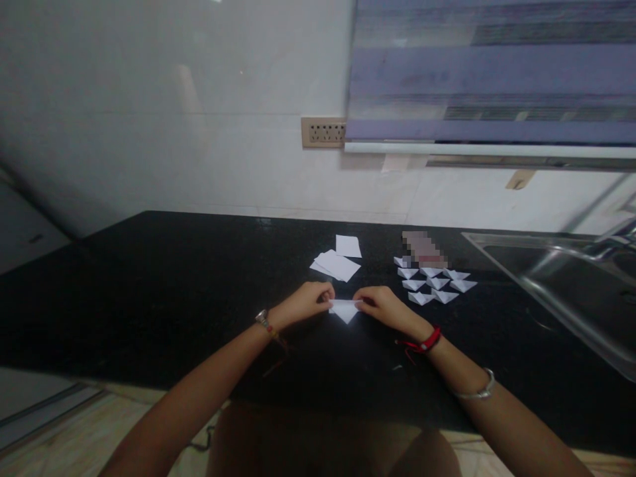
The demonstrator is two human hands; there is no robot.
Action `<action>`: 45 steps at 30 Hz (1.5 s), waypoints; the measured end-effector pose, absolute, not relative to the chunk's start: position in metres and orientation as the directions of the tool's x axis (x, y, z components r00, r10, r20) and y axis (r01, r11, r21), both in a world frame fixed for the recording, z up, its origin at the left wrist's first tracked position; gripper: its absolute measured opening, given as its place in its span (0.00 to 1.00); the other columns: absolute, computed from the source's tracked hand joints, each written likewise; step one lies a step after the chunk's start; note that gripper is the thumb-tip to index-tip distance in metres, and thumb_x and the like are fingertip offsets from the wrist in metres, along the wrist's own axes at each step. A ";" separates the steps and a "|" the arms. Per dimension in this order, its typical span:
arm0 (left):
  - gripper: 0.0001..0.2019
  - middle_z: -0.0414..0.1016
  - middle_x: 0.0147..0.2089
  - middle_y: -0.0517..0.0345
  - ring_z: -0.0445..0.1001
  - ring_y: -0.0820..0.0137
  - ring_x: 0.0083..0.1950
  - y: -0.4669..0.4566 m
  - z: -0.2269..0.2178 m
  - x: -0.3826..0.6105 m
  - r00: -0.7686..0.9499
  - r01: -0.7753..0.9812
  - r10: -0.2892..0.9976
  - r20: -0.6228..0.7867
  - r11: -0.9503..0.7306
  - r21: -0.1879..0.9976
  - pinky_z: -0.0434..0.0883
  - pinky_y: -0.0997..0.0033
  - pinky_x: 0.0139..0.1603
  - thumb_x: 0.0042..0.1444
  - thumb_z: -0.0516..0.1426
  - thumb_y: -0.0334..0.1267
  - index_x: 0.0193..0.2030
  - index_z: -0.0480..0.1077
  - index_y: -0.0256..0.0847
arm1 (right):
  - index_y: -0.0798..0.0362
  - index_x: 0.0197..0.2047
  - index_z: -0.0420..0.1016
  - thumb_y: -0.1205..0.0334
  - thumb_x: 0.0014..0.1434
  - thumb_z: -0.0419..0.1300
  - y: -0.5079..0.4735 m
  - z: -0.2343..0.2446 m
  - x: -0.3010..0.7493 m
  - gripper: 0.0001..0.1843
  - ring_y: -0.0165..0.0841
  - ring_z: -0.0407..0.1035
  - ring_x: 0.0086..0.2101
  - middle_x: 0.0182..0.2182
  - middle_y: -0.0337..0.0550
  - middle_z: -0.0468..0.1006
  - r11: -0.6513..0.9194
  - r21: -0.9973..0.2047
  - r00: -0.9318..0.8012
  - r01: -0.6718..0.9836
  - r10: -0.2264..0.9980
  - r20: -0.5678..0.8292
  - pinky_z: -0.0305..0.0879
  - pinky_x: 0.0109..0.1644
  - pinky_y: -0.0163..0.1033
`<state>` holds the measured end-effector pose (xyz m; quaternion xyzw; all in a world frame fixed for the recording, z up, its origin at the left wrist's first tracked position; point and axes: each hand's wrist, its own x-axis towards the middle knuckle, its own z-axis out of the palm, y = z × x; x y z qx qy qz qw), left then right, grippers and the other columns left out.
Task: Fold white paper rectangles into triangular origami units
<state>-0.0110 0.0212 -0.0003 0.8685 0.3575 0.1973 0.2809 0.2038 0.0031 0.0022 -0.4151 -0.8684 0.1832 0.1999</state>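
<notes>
A small folded white paper (346, 310) hangs between my hands over the near part of the dark counter, its lower edge coming to a point. My left hand (309, 301) pinches its left corner between thumb and fingers. On the opposite corner, my right hand (380, 305) has a similar pinch. Just beyond them lie several loose white paper sheets (336, 265), with one squarish sheet (348, 246) a little farther back. To the right of my right hand, several folded paper pieces (431, 283) with pointed shapes sit grouped in rows.
A blurred-out flat object (424, 249) lies behind the folded pieces. At the right, a metal sink (561, 291) is set into the black counter (199, 285). A socket strip (324, 132) and a purple striped blind (491, 73) are on the wall behind.
</notes>
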 end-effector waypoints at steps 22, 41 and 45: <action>0.09 0.67 0.40 0.56 0.65 0.71 0.42 0.019 -0.007 -0.009 0.759 0.579 0.627 0.174 -0.773 0.260 0.63 0.74 0.40 0.55 0.50 0.35 0.42 0.64 0.40 | 0.57 0.37 0.72 0.69 0.57 0.48 -0.001 0.010 0.204 0.12 0.31 0.66 0.32 0.30 0.46 0.72 0.777 -0.088 -0.767 0.623 0.629 0.125 0.60 0.36 0.33; 0.09 0.67 0.36 0.57 0.65 0.72 0.36 0.014 -0.002 -0.004 0.835 0.540 0.524 0.168 -0.840 -0.060 0.63 0.74 0.35 0.57 0.47 0.36 0.32 0.67 0.38 | 0.56 0.37 0.73 0.65 0.56 0.49 -0.005 0.009 0.205 0.12 0.32 0.65 0.35 0.33 0.47 0.71 0.803 -0.039 -0.795 0.594 0.594 0.123 0.59 0.40 0.36; 0.08 0.67 0.35 0.57 0.65 0.71 0.35 0.013 -0.003 -0.003 0.840 0.536 0.516 0.168 -0.837 -0.109 0.63 0.74 0.33 0.56 0.48 0.35 0.31 0.67 0.38 | 0.56 0.37 0.73 0.63 0.56 0.49 -0.006 0.011 0.205 0.12 0.32 0.65 0.35 0.33 0.47 0.70 0.805 -0.069 -0.797 0.590 0.593 0.115 0.59 0.41 0.36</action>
